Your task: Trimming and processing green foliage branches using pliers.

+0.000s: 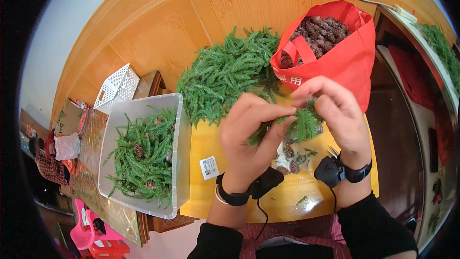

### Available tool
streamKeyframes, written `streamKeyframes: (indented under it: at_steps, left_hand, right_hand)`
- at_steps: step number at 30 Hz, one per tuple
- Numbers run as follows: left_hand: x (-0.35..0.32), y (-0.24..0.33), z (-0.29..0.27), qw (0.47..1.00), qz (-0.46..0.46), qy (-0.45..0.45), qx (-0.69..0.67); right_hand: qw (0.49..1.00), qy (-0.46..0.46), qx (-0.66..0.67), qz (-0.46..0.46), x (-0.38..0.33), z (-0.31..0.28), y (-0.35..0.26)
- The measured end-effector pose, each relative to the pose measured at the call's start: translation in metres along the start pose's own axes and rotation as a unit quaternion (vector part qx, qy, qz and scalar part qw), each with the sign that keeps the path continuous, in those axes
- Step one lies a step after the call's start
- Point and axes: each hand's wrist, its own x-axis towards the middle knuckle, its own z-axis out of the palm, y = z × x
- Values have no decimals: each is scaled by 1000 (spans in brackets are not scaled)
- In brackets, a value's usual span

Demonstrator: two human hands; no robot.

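My left hand [251, 134] and my right hand [338, 115] meet over a yellow table [211, 144], both pinching a small bundle of green fir sprigs [299, 123]. A few small pine cones [288, 156] lie on the table just under the hands. Behind the hands sits a large heap of green sprigs [225, 74]. A red bag [342, 60] full of brown pine cones [318, 31] stands at the back right. Both wrists wear black bands with small devices.
A clear plastic tray [179, 163] at the left holds sprigs with cones attached [143, 156]. A white lattice basket [117, 86] sits behind it. Pink and red stools [93, 235] stand at the lower left, near a person in a plaid shirt [45, 163]. Dark wooden furniture lies at the right.
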Motion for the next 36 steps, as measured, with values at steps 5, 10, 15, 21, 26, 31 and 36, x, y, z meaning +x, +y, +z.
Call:
streamKeyframes:
  at_steps: [5,10,15,21,26,31,36]
  left_hand:
    - [-1,0,-3,1000,5,-11,14]
    - [1,1,-3,999,18,-33,17]
    - [1,6,-6,999,3,-51,11]
    - [1,0,-3,997,-54,-43,-28]
    - [-2,-2,-2,984,-157,-43,-75]
    - [-2,-3,0,967,-219,-43,-126]
    - [-4,-5,-1,936,-278,4,-216]
  right_hand:
    - [994,-91,10,56,0,-9,-1]
    - [994,-99,12,44,0,-14,1]
    - [994,-106,-38,12,0,-13,1]
    - [956,-21,-265,-127,-2,-6,-3]
    - [884,45,-408,-223,0,1,5]
    - [823,79,-485,-284,2,4,9]
    - [852,66,-442,-272,8,0,14]
